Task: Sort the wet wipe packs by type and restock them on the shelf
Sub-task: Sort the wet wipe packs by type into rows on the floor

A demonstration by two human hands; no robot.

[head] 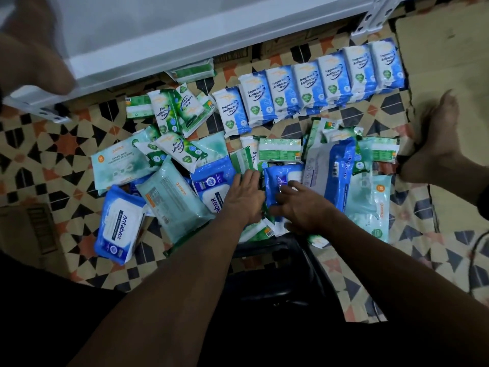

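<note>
A heap of wet wipe packs lies on the patterned floor. Several blue-and-white fragrance-free antibacterial packs stand in a neat row at the back right. Green pine packs lie jumbled at the back left. Large blue antabax packs and pale teal packs fill the front. My left hand rests flat, fingers straight, on packs in the middle. My right hand has its fingers curled on the edge of a small blue pack.
The white shelf runs across the back, with its upright leg at the right. A bare foot rests at the right edge beside cardboard. A dark seat frame sits under my arms.
</note>
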